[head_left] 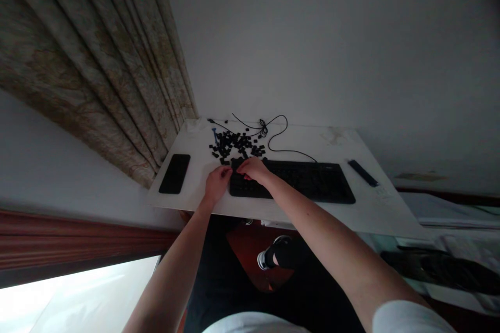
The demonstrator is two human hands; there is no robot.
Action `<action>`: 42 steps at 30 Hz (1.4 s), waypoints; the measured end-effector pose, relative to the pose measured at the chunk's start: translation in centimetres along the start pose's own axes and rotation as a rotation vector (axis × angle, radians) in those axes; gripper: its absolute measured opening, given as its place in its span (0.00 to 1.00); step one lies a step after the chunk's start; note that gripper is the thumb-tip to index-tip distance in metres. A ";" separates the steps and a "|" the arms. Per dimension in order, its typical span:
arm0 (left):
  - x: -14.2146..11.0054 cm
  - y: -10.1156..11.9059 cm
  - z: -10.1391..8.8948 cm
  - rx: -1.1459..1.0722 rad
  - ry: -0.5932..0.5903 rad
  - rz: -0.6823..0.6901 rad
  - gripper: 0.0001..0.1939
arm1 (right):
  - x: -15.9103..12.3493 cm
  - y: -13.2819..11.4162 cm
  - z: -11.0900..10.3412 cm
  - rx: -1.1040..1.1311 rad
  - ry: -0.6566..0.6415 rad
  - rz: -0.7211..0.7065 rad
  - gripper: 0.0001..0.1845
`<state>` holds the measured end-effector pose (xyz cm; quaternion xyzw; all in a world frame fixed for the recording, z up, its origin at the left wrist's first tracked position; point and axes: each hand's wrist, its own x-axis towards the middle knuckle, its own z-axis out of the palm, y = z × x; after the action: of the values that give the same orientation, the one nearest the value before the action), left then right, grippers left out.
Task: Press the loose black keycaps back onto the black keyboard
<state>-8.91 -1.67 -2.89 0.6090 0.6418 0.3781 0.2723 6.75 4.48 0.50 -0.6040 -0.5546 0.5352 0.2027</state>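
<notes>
"Two quick ones: how are the fingers [225, 171], and where's the black keyboard [300, 182]?"

"Left hand [216, 183] curled, just beside the heaped keycaps [234, 145]; right hand [254, 169] bunched over the keyboard's left end, on the worktop [375, 216]. Pinching anything? Can't tell."

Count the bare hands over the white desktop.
2: the left hand beside the left end of the black rectangular keyboard, near the loose black plastic keycaps; the right hand over that keyboard's upper left corner.

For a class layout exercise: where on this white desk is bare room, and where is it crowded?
Free: between black phone and black keycap pile; behind black keyboard, right of the black cable. Crowded: at left hand and right hand.
</notes>
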 end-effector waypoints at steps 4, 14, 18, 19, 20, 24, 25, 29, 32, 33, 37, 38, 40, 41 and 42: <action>0.9 0.0 -0.1 -0.002 -0.026 -0.074 0.09 | 0.0 0.3 0.1 -0.033 0.005 -0.037 0.05; 2.3 -0.6 -0.7 -0.052 -0.091 -0.128 0.11 | -0.8 -0.5 -0.7 0.104 -0.036 0.054 0.07; 2.4 -0.6 -0.7 -0.031 -0.088 -0.139 0.11 | -0.8 -1.1 -0.7 0.096 -0.027 0.089 0.08; 2.4 -0.5 -0.7 -0.028 -0.088 -0.140 0.12 | -0.8 -1.2 -0.7 0.089 -0.025 0.094 0.08; 2.4 -0.5 -0.7 -0.026 -0.089 -0.141 0.12 | -0.9 -1.3 -0.6 0.083 -0.024 0.099 0.08; 2.3 -0.4 -0.8 -0.036 -0.098 -0.136 0.12 | -0.9 -1.5 -0.4 0.046 -0.023 0.095 0.08; 2.3 -0.3 -0.8 -0.039 -0.100 -0.133 0.12 | -0.9 -1.5 -0.3 0.031 -0.021 0.089 0.08; 2.3 -0.2 -0.9 -0.023 -0.112 -0.127 0.12 | -0.7 -1.2 -0.2 -0.032 -0.012 0.040 0.07; 2.3 0.0 -1.0 0.010 -0.137 -0.119 0.11 | -0.5 -0.8 0.0 -0.060 -0.014 0.029 0.05; 2.2 0.1 -1.1 0.021 -0.145 -0.115 0.11 | -0.4 -0.7 0.0 -0.058 -0.013 0.030 0.05; 2.2 0.3 -1.2 0.041 -0.161 -0.102 0.11 | -0.2 -0.4 0.2 -0.008 0.000 0.023 0.08; 2.2 0.3 -1.2 0.040 -0.162 -0.102 0.11 | -0.2 -0.5 0.1 0.004 0.002 0.028 0.09; 2.2 0.3 -1.2 0.028 -0.166 -0.105 0.12 | -0.2 -0.7 0.0 0.023 -0.008 0.056 0.10; 2.3 0.2 -1.2 0.020 -0.169 -0.105 0.13 | -0.2 -0.8 -0.1 0.031 -0.015 0.073 0.10; 2.3 0.2 -1.2 0.011 -0.173 -0.105 0.13 | -0.3 -1.0 -0.2 0.040 -0.023 0.088 0.11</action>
<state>-10.02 0.43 -1.85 0.6065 0.6490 0.3058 0.3429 6.52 4.61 1.50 -0.6176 -0.5190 0.5615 0.1844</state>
